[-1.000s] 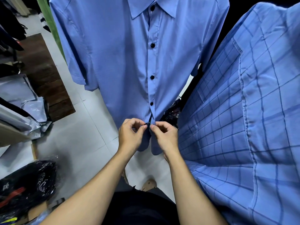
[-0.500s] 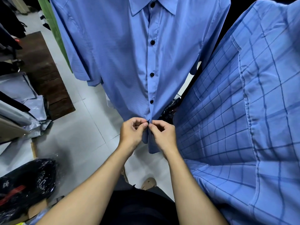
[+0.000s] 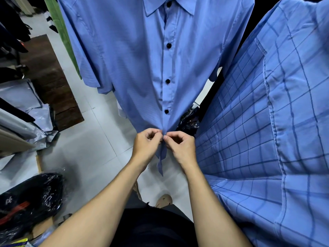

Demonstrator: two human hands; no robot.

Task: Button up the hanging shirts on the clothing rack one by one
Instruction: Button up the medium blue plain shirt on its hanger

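Both hands, the left hand point(image 3: 146, 143) and right hand point(image 3: 181, 146), pinch the placket low on the hanging shirt point(image 3: 135, 56), fingers curled. Beneath lies pale tiled floor point(image 3: 85, 147) and a dark mat point(image 3: 51, 81). A checked shirt point(image 3: 267, 132) crowds the right; black bags point(image 3: 30, 198) lie left.

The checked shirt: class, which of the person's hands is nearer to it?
Right. The right hand is just beside the checked shirt; the left hand is further away, on the far side of the plain shirt's front.
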